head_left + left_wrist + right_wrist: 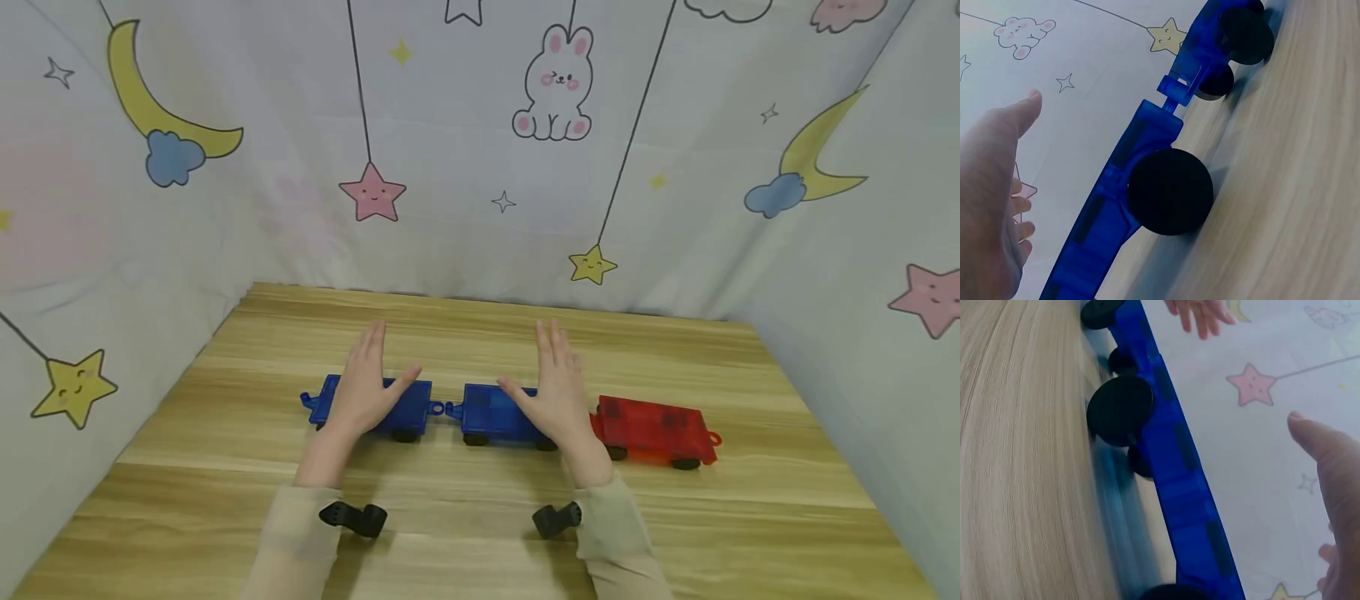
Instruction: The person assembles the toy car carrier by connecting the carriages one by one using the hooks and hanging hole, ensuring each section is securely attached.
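Three flat toy wagons on black wheels stand in a row on the table: a left blue wagon (411, 408), a middle blue wagon (491, 414) and a red wagon (648, 429). My left hand (365, 387) hovers over the left blue wagon, fingers straight and thumb spread inward. Likewise extended, my right hand (557, 392) is above the right end of the middle blue wagon and hides its joint with the red one. Between the two blue wagons, a hook (453, 409) meets a ring (437, 408); whether they are linked I cannot tell. Neither hand holds anything.
The wooden table (465, 508) ends at the back against a white curtain (465, 242) printed with stars, moons and a rabbit. More curtain hangs at both sides. A black wrist camera (354, 518) is on the left sleeve, another camera (557, 520) on the right.
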The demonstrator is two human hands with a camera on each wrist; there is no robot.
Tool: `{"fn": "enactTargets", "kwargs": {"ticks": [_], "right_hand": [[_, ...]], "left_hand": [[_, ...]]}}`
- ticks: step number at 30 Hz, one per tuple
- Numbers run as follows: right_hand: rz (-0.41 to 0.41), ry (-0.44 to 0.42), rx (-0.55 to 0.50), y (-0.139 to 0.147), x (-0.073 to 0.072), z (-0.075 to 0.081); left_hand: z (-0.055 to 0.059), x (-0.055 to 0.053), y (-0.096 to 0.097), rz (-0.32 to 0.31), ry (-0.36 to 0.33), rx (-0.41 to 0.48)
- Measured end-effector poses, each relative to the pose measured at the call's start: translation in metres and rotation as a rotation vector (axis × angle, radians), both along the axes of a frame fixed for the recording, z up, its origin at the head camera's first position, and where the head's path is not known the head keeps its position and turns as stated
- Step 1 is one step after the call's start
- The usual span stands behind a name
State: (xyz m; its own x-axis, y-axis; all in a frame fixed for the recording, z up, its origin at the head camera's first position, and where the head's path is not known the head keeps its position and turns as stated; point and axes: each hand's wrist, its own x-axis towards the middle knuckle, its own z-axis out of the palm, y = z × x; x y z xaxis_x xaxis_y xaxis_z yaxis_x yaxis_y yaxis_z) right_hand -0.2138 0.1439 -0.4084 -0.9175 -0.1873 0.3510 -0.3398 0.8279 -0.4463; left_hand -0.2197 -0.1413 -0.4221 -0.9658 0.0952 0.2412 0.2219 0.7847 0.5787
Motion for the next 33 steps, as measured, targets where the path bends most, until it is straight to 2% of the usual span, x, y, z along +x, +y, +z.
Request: {"fn": "enactTargets", "kwargs": {"ticks": [8, 15, 23, 33], "right_hand": [[0.111, -0.097, -0.115, -0.009, -0.001, -0.005], [0.210, -0.232, -0.180, -0.009, -0.001, -0.013], [0.237, -0.326, -0.163, -0.012, 0.000, -0.018], [0.269, -0.354, -0.126, -0.012, -0.001, -0.021]], "left_hand": [[-0.001, 0.002, -0.005, -0.060, -0.071, 0.064], [-0.001, 0.004, -0.012, -0.117, -0.150, 0.073], [-0.003, 0.007, -0.016, -0.190, -0.203, 0.105], [-0.005, 0.006, -0.021, -0.279, -0.220, 0.112]]}}
